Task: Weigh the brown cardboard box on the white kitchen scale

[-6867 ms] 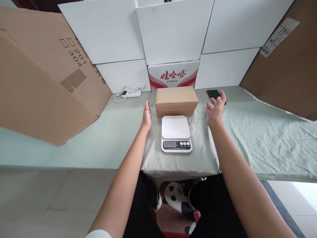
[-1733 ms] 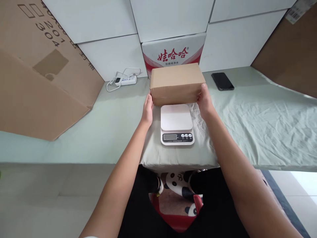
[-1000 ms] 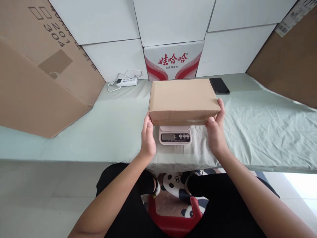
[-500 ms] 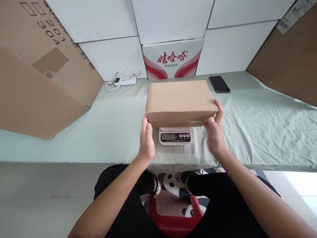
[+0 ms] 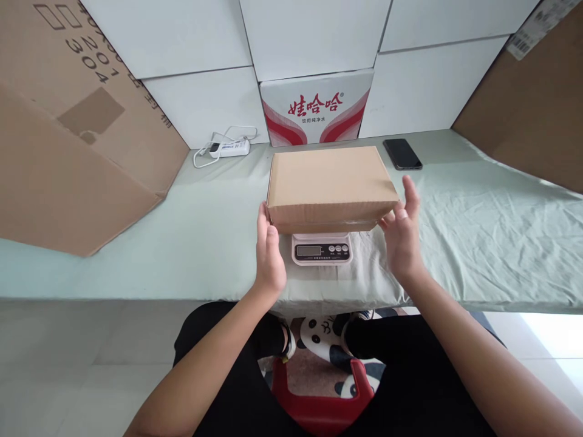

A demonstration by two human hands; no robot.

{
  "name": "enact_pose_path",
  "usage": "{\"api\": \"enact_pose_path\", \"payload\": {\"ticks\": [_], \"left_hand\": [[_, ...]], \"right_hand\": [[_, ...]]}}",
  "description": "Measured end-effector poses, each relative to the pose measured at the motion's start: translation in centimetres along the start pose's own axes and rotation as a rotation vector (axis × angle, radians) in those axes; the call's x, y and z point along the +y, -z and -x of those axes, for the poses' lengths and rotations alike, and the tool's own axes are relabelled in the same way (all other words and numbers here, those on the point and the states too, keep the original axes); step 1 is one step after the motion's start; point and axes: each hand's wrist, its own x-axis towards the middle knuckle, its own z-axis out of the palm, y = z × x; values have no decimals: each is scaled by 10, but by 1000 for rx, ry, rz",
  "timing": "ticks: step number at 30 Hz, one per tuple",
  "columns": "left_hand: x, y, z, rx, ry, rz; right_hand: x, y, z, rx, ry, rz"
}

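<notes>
A closed brown cardboard box (image 5: pixel 330 185) rests flat on a white kitchen scale (image 5: pixel 321 249), covering its platform; only the scale's display and buttons show in front. My left hand (image 5: pixel 268 255) stands at the box's near left corner, fingertips close to it or just touching. My right hand (image 5: pixel 403 233) is off the box's right end, fingers spread and holding nothing.
The scale stands on a pale green cloth-covered table (image 5: pixel 478 230). A black phone (image 5: pixel 402 153) lies behind the box on the right, a white power strip (image 5: pixel 229 147) at the back left. A red-and-white carton (image 5: pixel 316 109), white boxes and large cardboard sheets (image 5: pixel 68 139) line the back.
The box went from behind the scale onto its platform, carried by both hands. In the last half second my right hand let go and opened; my left hand loosened.
</notes>
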Motion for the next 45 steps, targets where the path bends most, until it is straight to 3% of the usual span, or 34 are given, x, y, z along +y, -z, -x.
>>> {"api": "enact_pose_path", "payload": {"ticks": [5, 10, 23, 36, 45], "left_hand": [[-6, 6, -10, 85, 28, -11], [-5, 8, -19, 128, 17, -12], [-13, 14, -30, 154, 23, 6], [-17, 15, -32, 145, 25, 4], [-13, 12, -30, 145, 60, 28]], "right_hand": [[-6, 5, -5, 75, -91, -97], [-5, 4, -5, 84, -79, -98], [-15, 3, -6, 185, -87, -147], [-9, 4, -5, 117, -15, -73], [-13, -3, -4, 126, -54, -110]]}}
